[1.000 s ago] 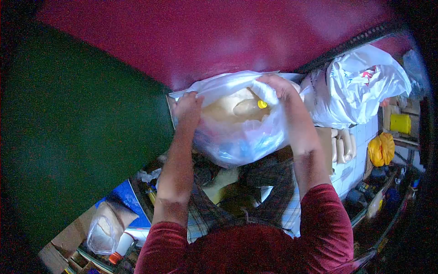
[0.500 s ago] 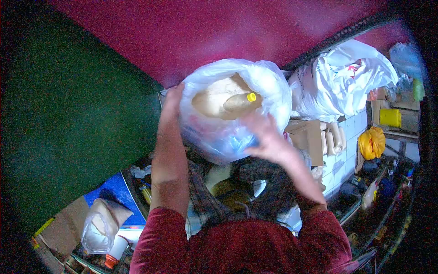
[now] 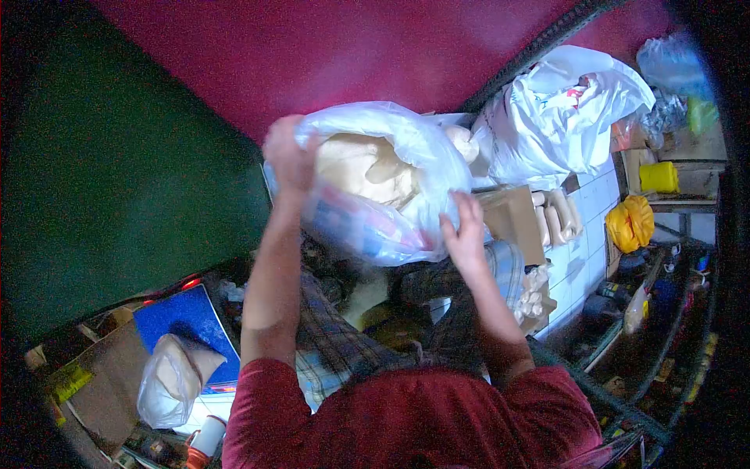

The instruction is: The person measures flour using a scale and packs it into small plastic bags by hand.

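Note:
A large clear plastic bag (image 3: 428,168) stands in front of me with its mouth open upward. Inside lies pale, flour-like powder (image 3: 355,166) with an uneven surface. My left hand (image 3: 293,152) is closed on the bag's rim at the left, slightly blurred. At the lower right of the bag, my right hand (image 3: 466,234) has its fingers apart and rests against or very close to the plastic, holding nothing. Red and blue print shows through the bag's front.
A white sack (image 3: 555,125) stands at the right, near filled pale packets (image 3: 556,217) and a cardboard box (image 3: 513,223). A yellow-orange bundle (image 3: 630,223) lies farther right. A powder-filled bag (image 3: 172,383) sits lower left. A green panel (image 3: 141,180) and red wall (image 3: 344,62) enclose the space.
The yellow-capped bottle on the powder is out of sight. The bag has tilted and shifted left. My right hand moved from the bag's front to its right side.

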Demonstrator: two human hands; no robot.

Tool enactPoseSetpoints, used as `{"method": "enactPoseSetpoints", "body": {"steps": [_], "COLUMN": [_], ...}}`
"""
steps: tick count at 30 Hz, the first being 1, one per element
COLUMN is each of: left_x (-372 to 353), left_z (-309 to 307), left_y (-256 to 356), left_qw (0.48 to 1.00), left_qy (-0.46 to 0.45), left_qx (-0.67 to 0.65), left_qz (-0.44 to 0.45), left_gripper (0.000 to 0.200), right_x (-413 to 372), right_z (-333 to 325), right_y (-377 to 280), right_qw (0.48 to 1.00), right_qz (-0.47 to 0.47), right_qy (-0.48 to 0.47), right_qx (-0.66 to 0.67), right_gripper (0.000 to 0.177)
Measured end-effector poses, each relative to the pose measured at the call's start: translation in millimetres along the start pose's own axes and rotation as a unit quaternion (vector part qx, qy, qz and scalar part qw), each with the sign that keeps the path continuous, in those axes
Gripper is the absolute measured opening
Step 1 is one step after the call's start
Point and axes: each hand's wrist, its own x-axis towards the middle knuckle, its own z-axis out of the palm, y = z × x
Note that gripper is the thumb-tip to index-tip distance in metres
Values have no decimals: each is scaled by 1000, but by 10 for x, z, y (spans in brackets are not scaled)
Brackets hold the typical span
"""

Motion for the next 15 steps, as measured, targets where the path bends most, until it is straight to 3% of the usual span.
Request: {"method": "enactPoseSetpoints", "body": {"steps": [1,3,5,7,9,10,11,12,15], "left_x": [-163,-725,-835,-1001,-1150,-1247,-1355,-1465,-1730], "left_z": [154,583,140,43,-167,-253,-326,-392,-381], "left_y": [68,139,825,1042,1126,1164,1153,1100,986], "left_qw": [997,975,886,791,773,763,780,796,798], "left_qy": [-68,-188,-449,-582,-596,-604,-586,-567,-549], "left_qx": [20,41,86,146,182,199,199,199,246], "left_qz": [38,112,82,120,117,115,94,74,43], "left_gripper": [44,48,51,53,55,56,58,59,64], "right_x": [104,318,480,727,1011,1079,1143,1196,1258], "right_z": [68,347,685,762,696,673,644,617,686], "right_y": [2,225,516,669,812,811,817,823,891], "right_qw": [995,987,988,978,947,925,857,747,577], "right_qz": [9,73,125,196,283,318,338,342,390], "right_qy": [49,63,26,-47,-151,-103,-50,7,43], "right_qx": [-90,-131,-92,-59,-32,182,386,570,716], "right_gripper": [55,61,60,60,61,57,53,50,41]}}
